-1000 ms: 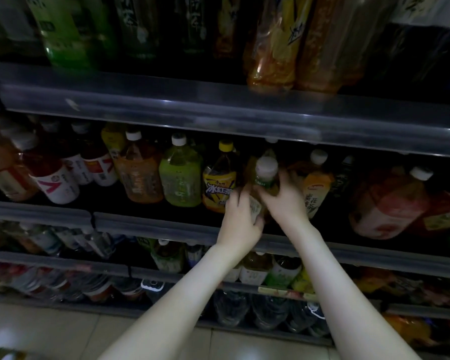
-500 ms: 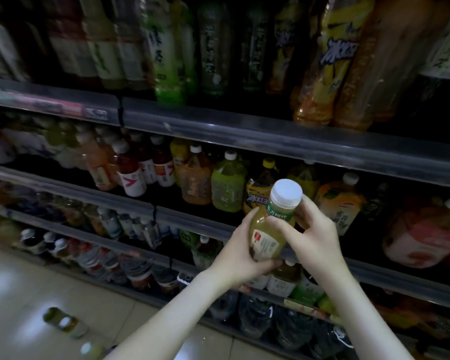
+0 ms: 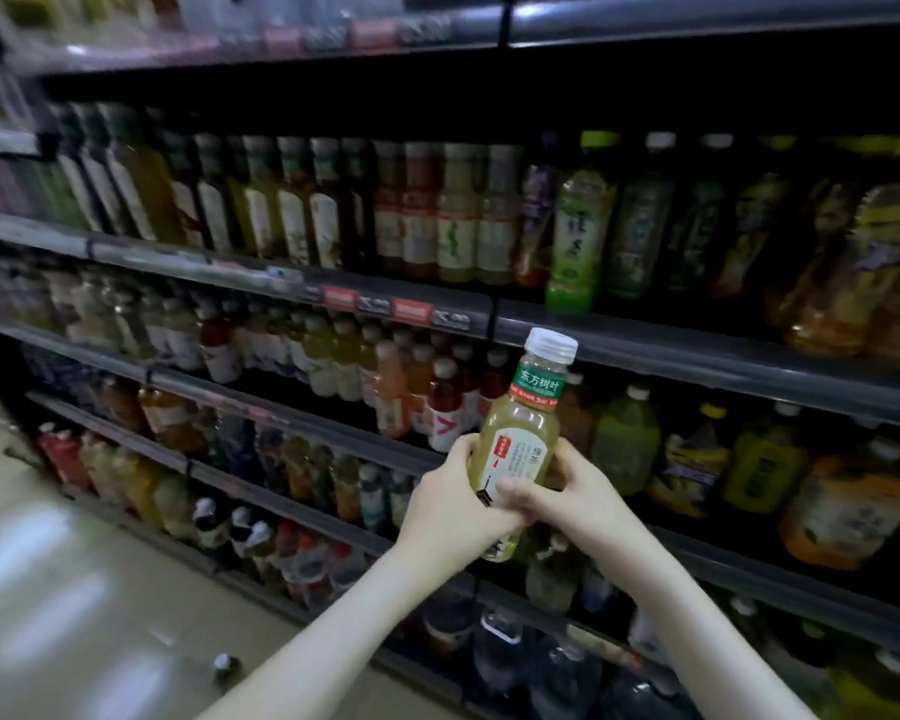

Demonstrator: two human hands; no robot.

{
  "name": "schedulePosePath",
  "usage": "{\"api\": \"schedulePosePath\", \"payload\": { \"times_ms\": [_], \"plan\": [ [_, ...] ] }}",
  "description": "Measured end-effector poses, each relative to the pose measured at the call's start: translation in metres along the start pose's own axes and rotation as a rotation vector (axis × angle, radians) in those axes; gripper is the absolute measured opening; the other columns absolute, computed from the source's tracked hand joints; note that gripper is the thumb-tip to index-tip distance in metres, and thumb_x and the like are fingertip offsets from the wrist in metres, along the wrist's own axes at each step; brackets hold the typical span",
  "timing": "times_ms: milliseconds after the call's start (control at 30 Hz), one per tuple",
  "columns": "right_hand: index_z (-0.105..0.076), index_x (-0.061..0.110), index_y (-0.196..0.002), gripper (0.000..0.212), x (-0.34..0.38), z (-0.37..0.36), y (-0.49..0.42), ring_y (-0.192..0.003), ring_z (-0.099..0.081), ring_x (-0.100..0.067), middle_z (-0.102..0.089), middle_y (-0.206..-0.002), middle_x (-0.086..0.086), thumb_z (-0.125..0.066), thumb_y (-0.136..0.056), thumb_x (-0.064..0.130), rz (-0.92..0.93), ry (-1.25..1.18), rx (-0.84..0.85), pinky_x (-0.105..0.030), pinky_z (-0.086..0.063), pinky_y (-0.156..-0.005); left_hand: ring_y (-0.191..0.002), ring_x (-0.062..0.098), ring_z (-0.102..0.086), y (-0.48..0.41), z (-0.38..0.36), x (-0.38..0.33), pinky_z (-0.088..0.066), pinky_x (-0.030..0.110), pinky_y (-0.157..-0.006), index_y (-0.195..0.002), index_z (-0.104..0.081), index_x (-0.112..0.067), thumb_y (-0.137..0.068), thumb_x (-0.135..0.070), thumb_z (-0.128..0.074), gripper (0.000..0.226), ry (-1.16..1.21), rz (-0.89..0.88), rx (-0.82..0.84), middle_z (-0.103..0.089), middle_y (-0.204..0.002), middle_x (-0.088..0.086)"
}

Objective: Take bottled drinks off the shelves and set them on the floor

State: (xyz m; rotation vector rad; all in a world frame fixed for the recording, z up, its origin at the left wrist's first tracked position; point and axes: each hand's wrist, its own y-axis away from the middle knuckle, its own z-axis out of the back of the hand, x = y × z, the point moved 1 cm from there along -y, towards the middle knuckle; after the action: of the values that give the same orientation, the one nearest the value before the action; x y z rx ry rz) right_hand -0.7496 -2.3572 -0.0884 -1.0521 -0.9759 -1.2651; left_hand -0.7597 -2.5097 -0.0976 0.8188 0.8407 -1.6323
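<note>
A pale green tea bottle (image 3: 521, 439) with a white cap and a green neck band stands upright in front of the shelves, held by both hands. My left hand (image 3: 450, 504) grips its lower body from the left. My right hand (image 3: 567, 498) grips it from the right, thumb across the label's lower part. The bottle's base is hidden behind my hands. Several rows of bottled drinks (image 3: 417, 387) fill the dark shelves behind.
Grey shelf rails (image 3: 697, 350) run across the view at several heights, with red price tags (image 3: 411, 310) on one. Pale tiled floor (image 3: 74, 589) lies at lower left, and a small bottle cap (image 3: 223, 662) shows on it. Large water bottles (image 3: 562, 672) stand on the bottom shelf.
Both hands have drawn the tea bottle off the shelf and towards me. My view has swung up and left, showing higher shelves.
</note>
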Motion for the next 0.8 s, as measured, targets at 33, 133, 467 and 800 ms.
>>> {"api": "schedulePosePath", "payload": {
  "times_ms": [33,133,467,800],
  "plan": [
    [-0.06,0.03,-0.111,0.044,0.008,-0.021,-0.006,-0.092,-0.068,-0.008,-0.072,-0.104,0.008,-0.082,-0.073,0.029,0.004,-0.025,-0.005,-0.019,-0.055,-0.068,-0.091,0.004,-0.063,0.001,0.022,0.005,-0.053,0.028,-0.082,-0.117,-0.043,-0.045,-0.06,-0.046,-0.074,0.065,-0.026,-0.011,-0.02,-0.066,-0.096,-0.018],
    [-0.062,0.028,-0.11,0.048,0.035,-0.077,-0.022,-0.095,-0.068,-0.008,-0.072,-0.102,0.009,-0.084,-0.069,0.038,0.015,-0.041,-0.011,-0.034,-0.059,-0.08,-0.087,0.004,-0.063,-0.001,0.08,0.025,-0.051,0.023,-0.074,-0.119,-0.042,-0.041,-0.067,-0.042,-0.073,0.061,-0.056,-0.013,-0.094,-0.065,-0.094,-0.018],
    [-0.059,0.028,-0.112,0.05,0.082,-0.14,-0.09,-0.083,-0.067,0.002,-0.071,-0.098,0.011,-0.084,-0.069,0.03,0.087,0.014,0.038,-0.011,-0.05,-0.059,-0.095,0.007,-0.062,-0.053,0.16,0.051,-0.053,0.028,-0.081,-0.129,-0.038,-0.041,-0.068,-0.049,-0.071,0.07,-0.117,-0.107,-0.15,-0.065,-0.105,-0.015],
    [-0.06,0.021,-0.109,0.049,0.111,-0.118,-0.178,-0.088,-0.067,0.0,-0.072,-0.096,0.01,-0.086,-0.067,0.022,0.429,0.043,-0.184,-0.016,-0.052,-0.076,-0.125,-0.009,-0.04,-0.148,0.213,0.041,-0.038,0.017,-0.103,-0.142,-0.034,-0.042,-0.091,-0.035,-0.062,0.058,-0.106,-0.425,-0.107,-0.043,-0.132,-0.029]
  ]
}}
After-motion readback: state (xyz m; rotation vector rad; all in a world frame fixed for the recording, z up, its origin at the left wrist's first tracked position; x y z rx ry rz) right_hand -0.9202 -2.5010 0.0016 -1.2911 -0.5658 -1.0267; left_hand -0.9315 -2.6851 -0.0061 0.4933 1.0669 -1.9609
